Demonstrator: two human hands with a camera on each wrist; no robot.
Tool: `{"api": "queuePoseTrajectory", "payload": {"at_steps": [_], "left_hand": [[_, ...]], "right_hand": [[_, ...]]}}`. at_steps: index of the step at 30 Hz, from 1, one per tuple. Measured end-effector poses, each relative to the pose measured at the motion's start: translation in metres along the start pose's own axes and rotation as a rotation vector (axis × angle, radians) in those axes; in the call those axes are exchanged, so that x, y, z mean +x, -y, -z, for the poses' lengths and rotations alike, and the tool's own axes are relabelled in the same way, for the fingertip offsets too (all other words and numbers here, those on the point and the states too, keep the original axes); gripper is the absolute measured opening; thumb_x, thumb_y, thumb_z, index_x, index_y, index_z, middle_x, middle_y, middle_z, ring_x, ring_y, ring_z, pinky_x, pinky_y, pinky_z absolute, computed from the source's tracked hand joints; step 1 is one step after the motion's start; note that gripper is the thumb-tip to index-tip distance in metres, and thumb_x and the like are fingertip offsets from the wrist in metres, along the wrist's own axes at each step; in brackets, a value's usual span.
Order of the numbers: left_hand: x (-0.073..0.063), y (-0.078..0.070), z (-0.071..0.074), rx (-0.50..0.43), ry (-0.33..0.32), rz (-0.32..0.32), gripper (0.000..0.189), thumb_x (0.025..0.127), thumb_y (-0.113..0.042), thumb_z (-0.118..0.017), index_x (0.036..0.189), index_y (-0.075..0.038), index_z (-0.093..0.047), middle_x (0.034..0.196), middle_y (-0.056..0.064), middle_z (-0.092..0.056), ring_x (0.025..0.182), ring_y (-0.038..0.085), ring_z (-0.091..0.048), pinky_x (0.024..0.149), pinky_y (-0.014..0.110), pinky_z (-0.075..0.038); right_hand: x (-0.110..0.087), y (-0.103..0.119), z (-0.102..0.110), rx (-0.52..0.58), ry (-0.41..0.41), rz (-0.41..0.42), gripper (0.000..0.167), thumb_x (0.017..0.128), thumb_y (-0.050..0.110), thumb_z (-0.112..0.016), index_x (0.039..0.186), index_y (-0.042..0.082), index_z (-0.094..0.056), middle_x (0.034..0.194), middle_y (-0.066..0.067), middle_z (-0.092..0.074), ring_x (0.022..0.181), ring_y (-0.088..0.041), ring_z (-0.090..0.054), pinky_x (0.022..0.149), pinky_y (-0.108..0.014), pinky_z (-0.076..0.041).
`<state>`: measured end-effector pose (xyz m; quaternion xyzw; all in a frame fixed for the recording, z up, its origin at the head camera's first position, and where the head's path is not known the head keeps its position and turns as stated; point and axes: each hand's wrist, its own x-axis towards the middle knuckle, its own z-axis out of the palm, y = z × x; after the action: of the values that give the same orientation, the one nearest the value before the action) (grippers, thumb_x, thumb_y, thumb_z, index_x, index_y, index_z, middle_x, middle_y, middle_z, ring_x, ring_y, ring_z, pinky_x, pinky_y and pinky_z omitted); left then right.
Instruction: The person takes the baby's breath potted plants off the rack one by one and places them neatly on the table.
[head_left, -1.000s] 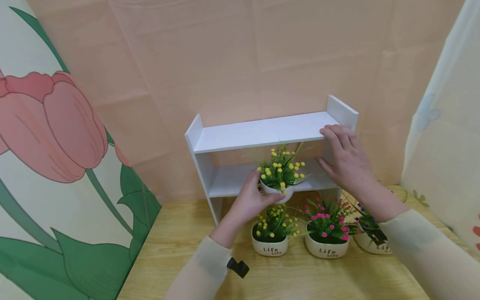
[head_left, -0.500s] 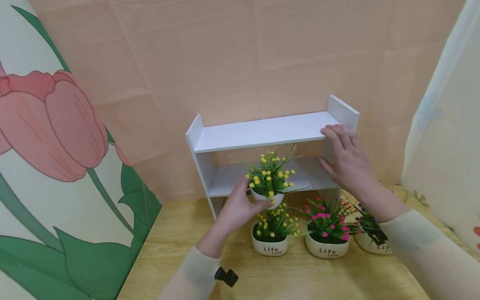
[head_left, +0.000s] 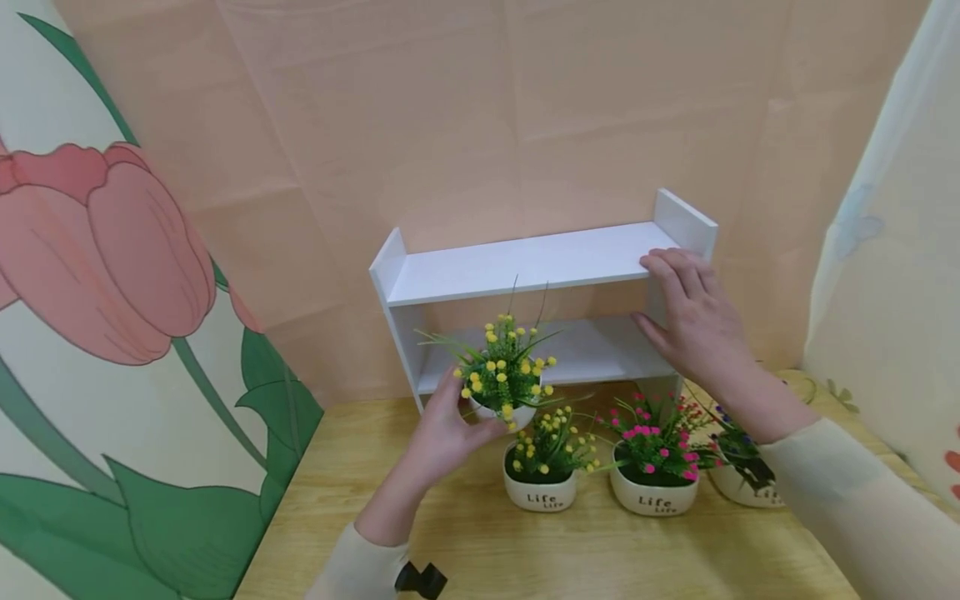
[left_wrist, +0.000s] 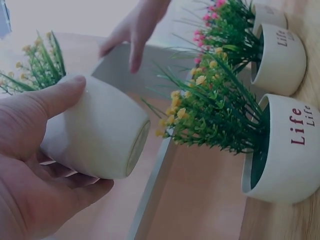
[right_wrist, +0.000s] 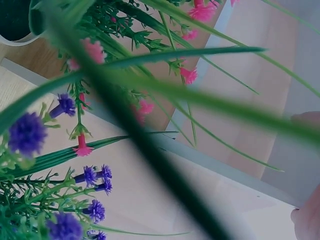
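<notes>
My left hand [head_left: 438, 437] holds a small white pot of artificial yellow flowers [head_left: 504, 375], thumb on the near side, in front of the left part of the white two-tier shelf [head_left: 517, 262]. In the left wrist view the pot [left_wrist: 97, 130] is tilted, its plain side and base showing; the fingers curl round beneath it. My right hand [head_left: 697, 325] grips the shelf's upper board at its right end, fingers on top and thumb below. Only bits of that hand [right_wrist: 309, 215] show at the edge of the right wrist view, behind blurred leaves.
On the wooden table [head_left: 360, 492] before the shelf stand three pots lettered "Life": yellow flowers [head_left: 542, 492], pink flowers [head_left: 656, 496] and purple flowers [head_left: 750, 492], the last partly behind the right forearm. A peach cloth backdrop [head_left: 465, 125] hangs behind.
My left hand has carried the yellow-flowered pot leftward and slightly down, along the front of the shelf. The right hand has stayed in place on the shelf.
</notes>
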<state>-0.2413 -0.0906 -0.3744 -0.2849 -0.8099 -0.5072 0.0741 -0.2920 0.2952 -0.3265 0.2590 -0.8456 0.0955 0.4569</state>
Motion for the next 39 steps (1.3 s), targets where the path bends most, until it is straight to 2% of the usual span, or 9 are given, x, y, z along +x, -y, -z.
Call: {"api": "queuePoseTrajectory", "payload": {"at_steps": [5,9,13,17,20,28,33,39], "left_hand": [[-0.013,0.0,0.011,0.022,-0.048,-0.024,0.098,0.084,-0.008,-0.095,0.166,-0.025,-0.044,0.158,0.002,-0.051,0.141,0.027,-0.056,0.117,0.055,-0.048],[-0.024,0.004,0.019,-0.059,-0.069,0.003,0.105,0.083,0.001,-0.093,0.169,-0.029,-0.04,0.162,0.003,-0.047,0.138,0.028,-0.06,0.11,0.046,-0.056],[-0.036,0.01,0.029,-0.089,-0.106,0.031,0.107,0.084,0.002,-0.092,0.17,-0.033,-0.038,0.167,0.002,-0.041,0.145,0.029,-0.054,0.115,0.048,-0.051],[-0.048,0.014,0.037,-0.051,-0.156,0.065,0.106,0.084,-0.002,-0.094,0.171,-0.027,-0.039,0.167,0.004,-0.042,0.149,0.029,-0.05,0.121,0.055,-0.043],[-0.055,0.021,0.04,-0.04,-0.179,0.082,0.105,0.083,-0.003,-0.095,0.17,-0.02,-0.04,0.165,0.009,-0.044,0.149,0.031,-0.051,0.121,0.056,-0.043],[-0.07,0.052,0.032,-0.024,-0.215,0.104,0.102,0.079,0.001,-0.096,0.165,-0.016,-0.045,0.16,0.014,-0.049,0.142,0.033,-0.057,0.115,0.053,-0.05],[-0.077,0.066,0.022,-0.013,-0.222,0.144,0.105,0.076,0.003,-0.095,0.166,-0.016,-0.045,0.161,0.012,-0.051,0.141,0.033,-0.059,0.115,0.052,-0.051],[-0.085,0.082,0.005,-0.021,-0.211,0.191,0.104,0.076,0.002,-0.095,0.166,-0.011,-0.044,0.156,0.014,-0.052,0.141,0.035,-0.058,0.117,0.055,-0.048]], "right_hand": [[0.001,0.001,-0.001,-0.003,0.004,0.003,0.092,0.081,0.006,-0.092,0.157,-0.005,-0.042,0.155,-0.03,-0.044,0.143,-0.053,-0.036,0.134,-0.048,-0.019],[0.001,0.001,-0.003,0.005,-0.005,0.011,0.092,0.081,0.007,-0.092,0.157,-0.006,-0.041,0.154,-0.031,-0.044,0.142,-0.053,-0.037,0.134,-0.048,-0.018],[0.002,0.0,-0.004,0.009,-0.01,0.017,0.093,0.08,0.007,-0.091,0.157,-0.006,-0.041,0.154,-0.032,-0.044,0.142,-0.054,-0.037,0.134,-0.047,-0.017],[0.004,0.0,-0.003,0.005,-0.004,0.011,0.092,0.081,0.007,-0.091,0.157,-0.005,-0.041,0.154,-0.031,-0.044,0.142,-0.053,-0.037,0.134,-0.047,-0.018],[0.004,0.001,-0.003,0.004,0.0,0.004,0.092,0.081,0.007,-0.092,0.157,-0.004,-0.041,0.154,-0.03,-0.043,0.142,-0.053,-0.036,0.134,-0.046,-0.018],[0.002,-0.001,-0.003,0.011,-0.006,0.003,0.092,0.081,0.007,-0.092,0.157,-0.004,-0.042,0.154,-0.03,-0.044,0.142,-0.053,-0.036,0.133,-0.047,-0.018],[0.001,-0.002,-0.003,0.014,-0.02,0.011,0.091,0.081,0.007,-0.091,0.157,-0.005,-0.042,0.154,-0.031,-0.045,0.142,-0.053,-0.037,0.133,-0.047,-0.019],[0.001,-0.003,-0.002,0.011,-0.023,0.021,0.092,0.081,0.008,-0.091,0.158,-0.004,-0.042,0.154,-0.031,-0.046,0.142,-0.053,-0.037,0.133,-0.047,-0.019]]}}
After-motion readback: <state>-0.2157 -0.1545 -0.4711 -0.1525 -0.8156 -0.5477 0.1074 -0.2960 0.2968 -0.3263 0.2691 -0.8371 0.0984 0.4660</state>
